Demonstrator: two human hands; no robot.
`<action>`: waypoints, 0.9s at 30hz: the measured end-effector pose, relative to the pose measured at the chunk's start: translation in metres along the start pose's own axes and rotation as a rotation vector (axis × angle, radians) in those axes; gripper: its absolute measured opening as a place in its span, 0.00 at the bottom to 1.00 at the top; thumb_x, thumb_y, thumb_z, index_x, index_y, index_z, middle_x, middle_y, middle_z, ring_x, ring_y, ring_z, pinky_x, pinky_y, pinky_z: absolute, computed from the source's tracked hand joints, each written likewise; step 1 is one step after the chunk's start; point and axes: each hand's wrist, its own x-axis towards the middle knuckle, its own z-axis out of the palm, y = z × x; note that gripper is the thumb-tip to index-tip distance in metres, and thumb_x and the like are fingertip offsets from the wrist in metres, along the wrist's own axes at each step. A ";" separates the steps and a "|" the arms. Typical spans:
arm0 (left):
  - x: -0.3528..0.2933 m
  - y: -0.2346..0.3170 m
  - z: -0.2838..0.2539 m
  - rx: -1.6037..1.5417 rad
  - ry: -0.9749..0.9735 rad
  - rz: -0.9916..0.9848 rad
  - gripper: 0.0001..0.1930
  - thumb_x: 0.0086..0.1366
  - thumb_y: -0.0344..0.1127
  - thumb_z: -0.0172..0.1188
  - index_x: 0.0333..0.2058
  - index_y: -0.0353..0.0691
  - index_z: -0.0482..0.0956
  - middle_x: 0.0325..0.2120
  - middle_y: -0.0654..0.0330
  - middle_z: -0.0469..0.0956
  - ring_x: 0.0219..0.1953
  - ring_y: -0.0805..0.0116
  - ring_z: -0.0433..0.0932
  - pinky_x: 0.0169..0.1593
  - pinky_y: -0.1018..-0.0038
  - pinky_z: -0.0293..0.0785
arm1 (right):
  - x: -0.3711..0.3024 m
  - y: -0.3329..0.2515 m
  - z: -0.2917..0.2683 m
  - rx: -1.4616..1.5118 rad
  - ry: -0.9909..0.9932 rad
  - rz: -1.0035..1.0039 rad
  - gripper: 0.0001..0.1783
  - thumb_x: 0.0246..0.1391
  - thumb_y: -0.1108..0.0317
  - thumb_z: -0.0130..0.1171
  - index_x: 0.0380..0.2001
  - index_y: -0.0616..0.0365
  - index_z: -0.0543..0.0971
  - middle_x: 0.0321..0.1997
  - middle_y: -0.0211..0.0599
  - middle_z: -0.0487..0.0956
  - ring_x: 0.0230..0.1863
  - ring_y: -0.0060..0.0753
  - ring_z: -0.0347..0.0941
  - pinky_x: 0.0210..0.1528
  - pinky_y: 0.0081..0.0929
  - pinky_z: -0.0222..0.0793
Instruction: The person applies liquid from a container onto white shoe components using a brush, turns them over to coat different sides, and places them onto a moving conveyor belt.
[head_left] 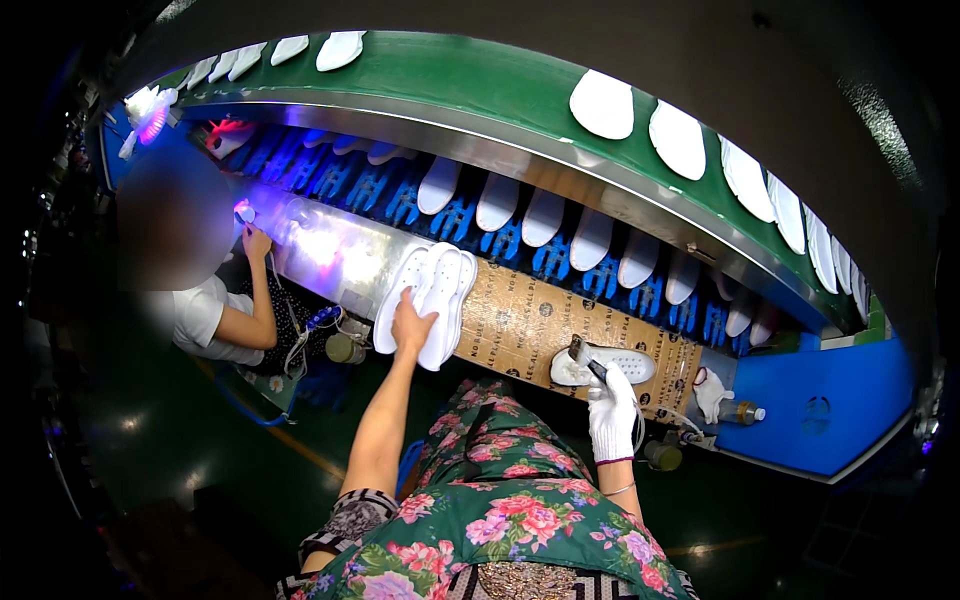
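My bare left hand [410, 325] is on a small group of white shoe soles [442, 285] lying side by side and overlapping. Its fingers and thumb close round one of them, though the fingertips are partly hidden. In a white knit glove, my right hand [613, 405] grips a dark-handled brush [580, 350]. The bristles are over the left end of a single white sole with small holes [630, 362], which lies flat on the brown printed covering [530, 315] of the bench. Whether the bristles touch it I cannot tell.
Behind the bench, blue racks [550, 258] carry a row of white soles. A green conveyor belt [480, 75] above holds more white pieces. A glove [710, 395] and a bottle [742, 412] sit at right. At left, a co-worker's hand [257, 243] is near a bright light.
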 end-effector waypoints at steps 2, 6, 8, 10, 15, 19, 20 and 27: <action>0.006 -0.009 -0.009 -0.118 0.073 0.149 0.31 0.51 0.37 0.72 0.55 0.37 0.74 0.41 0.43 0.80 0.45 0.43 0.78 0.49 0.56 0.73 | 0.003 -0.003 0.006 -0.026 -0.021 -0.031 0.16 0.57 0.71 0.62 0.47 0.65 0.77 0.41 0.37 0.80 0.33 0.28 0.76 0.32 0.21 0.69; -0.004 0.041 -0.073 -0.783 0.025 0.222 0.32 0.55 0.26 0.64 0.60 0.28 0.68 0.53 0.45 0.76 0.53 0.58 0.77 0.57 0.66 0.71 | 0.005 -0.009 0.009 0.010 -0.012 -0.051 0.16 0.59 0.69 0.61 0.48 0.66 0.74 0.41 0.39 0.78 0.34 0.29 0.75 0.32 0.20 0.70; -0.013 0.090 -0.123 -1.056 0.065 0.436 0.33 0.56 0.24 0.61 0.62 0.26 0.65 0.55 0.48 0.75 0.54 0.62 0.76 0.58 0.68 0.71 | 0.002 -0.008 0.015 -0.003 -0.023 -0.046 0.16 0.59 0.69 0.61 0.48 0.65 0.75 0.41 0.39 0.78 0.34 0.29 0.75 0.32 0.20 0.70; -0.006 0.153 -0.172 -1.179 -0.028 0.616 0.34 0.57 0.22 0.59 0.63 0.27 0.63 0.54 0.49 0.75 0.53 0.64 0.76 0.58 0.70 0.71 | 0.000 -0.008 0.016 -0.018 0.014 -0.038 0.17 0.59 0.68 0.61 0.48 0.66 0.75 0.42 0.39 0.78 0.34 0.30 0.75 0.32 0.20 0.70; 0.089 0.274 -0.215 -1.317 -0.250 0.659 0.26 0.60 0.27 0.60 0.58 0.29 0.70 0.45 0.51 0.80 0.44 0.66 0.80 0.50 0.73 0.77 | 0.001 0.002 0.020 0.008 -0.008 -0.047 0.17 0.59 0.69 0.61 0.48 0.65 0.75 0.43 0.39 0.78 0.35 0.30 0.75 0.33 0.22 0.70; 0.145 0.325 -0.197 -0.871 -0.108 0.598 0.25 0.59 0.41 0.64 0.53 0.35 0.75 0.43 0.47 0.80 0.46 0.56 0.80 0.51 0.64 0.76 | -0.002 0.006 0.017 0.045 0.006 -0.058 0.16 0.59 0.70 0.61 0.48 0.66 0.76 0.43 0.38 0.78 0.36 0.29 0.75 0.33 0.22 0.69; 0.165 0.323 -0.179 -0.635 0.039 0.726 0.29 0.56 0.47 0.66 0.54 0.38 0.75 0.45 0.45 0.78 0.50 0.51 0.77 0.54 0.59 0.73 | -0.003 0.006 0.019 0.056 0.010 -0.059 0.16 0.59 0.70 0.61 0.48 0.66 0.76 0.42 0.37 0.79 0.36 0.28 0.75 0.33 0.22 0.69; 0.139 0.342 -0.128 -0.154 0.276 0.791 0.39 0.52 0.58 0.67 0.58 0.42 0.72 0.55 0.46 0.72 0.59 0.48 0.67 0.59 0.50 0.65 | -0.010 0.001 0.010 0.070 0.060 -0.087 0.16 0.59 0.70 0.61 0.48 0.67 0.76 0.42 0.40 0.79 0.35 0.29 0.75 0.30 0.21 0.70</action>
